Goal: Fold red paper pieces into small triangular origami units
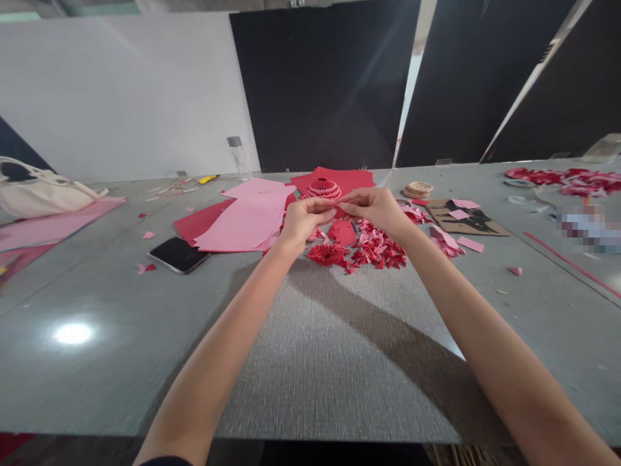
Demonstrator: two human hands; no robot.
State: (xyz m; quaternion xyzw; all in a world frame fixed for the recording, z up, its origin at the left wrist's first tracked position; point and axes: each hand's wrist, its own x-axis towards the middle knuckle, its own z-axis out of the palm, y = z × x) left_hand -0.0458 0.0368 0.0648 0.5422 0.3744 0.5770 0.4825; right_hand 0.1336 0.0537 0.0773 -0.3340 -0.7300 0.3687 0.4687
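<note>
Both hands are held up over the middle of the table, their fingertips meeting. My left hand (pixel 305 220) pinches a small piece of red paper (pixel 341 210) from the left. From the right, my right hand (pixel 377 210) closes thumb and fingers on the same piece, mostly hidden by the fingers. Just behind them stands a round red-and-pink folded-paper piece (pixel 324 189). Below the hands lie a red pleated paper rosette (pixel 327 254) and a flat red paper piece (pixel 342 233). Close to my right hand is a heap of small folded red and pink paper pieces (pixel 378 247).
Left of the hands lie pink paper sheets (pixel 247 220) and a black phone (pixel 178 254). A clear bottle (pixel 237 156) stands at the back, and a white bag (pixel 43 191) far left. Rightward are a cardboard piece (pixel 478 223), a tan round stack (pixel 418 189) and more folded paper (pixel 572 178).
</note>
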